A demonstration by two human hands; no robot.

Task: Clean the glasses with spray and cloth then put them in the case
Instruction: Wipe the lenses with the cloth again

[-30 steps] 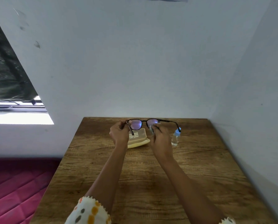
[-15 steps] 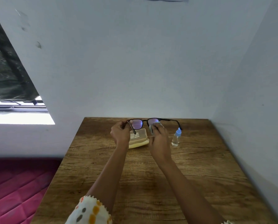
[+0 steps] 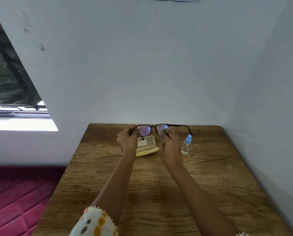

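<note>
As the cloth meets the lens: this looks like the wiping stage, with the black-framed glasses (image 3: 153, 128) held in the air over the far end of the surface, arms unfolded towards the person
Left hand (image 3: 127, 139): fingers pinched on the frame's left corner by the hinge, holding the pair level
Right hand (image 3: 170, 146): fingers bunched round a small pale grey cloth (image 3: 164, 133) and pressing it on the right-side lens
Spray: the small clear bottle with a light blue cap (image 3: 186, 144) stands upright just right of the right hand, untouched; whether the lenses have been sprayed, I cannot tell
Case: the cream hard-shell case (image 3: 147, 145) lies open below the glasses, lid up with print inside, partly hidden by the left hand
Done so far: case opened, cloth on one lens
Left to do: by my reckoning the other lens, then folding the arms and laying the glasses in the case
Surface: a brown wood-grain tabletop (image 3: 159, 193) pushed into the corner, case and bottle both at its far end
Room: pale bluish walls (image 3: 142, 65) behind and to the right, a window (image 3: 19, 123) at left under a dark cover, a magenta quilted mattress (image 3: 14, 193) low at left, and a white dotted sleeve (image 3: 94, 222) at the bottom edge
</note>
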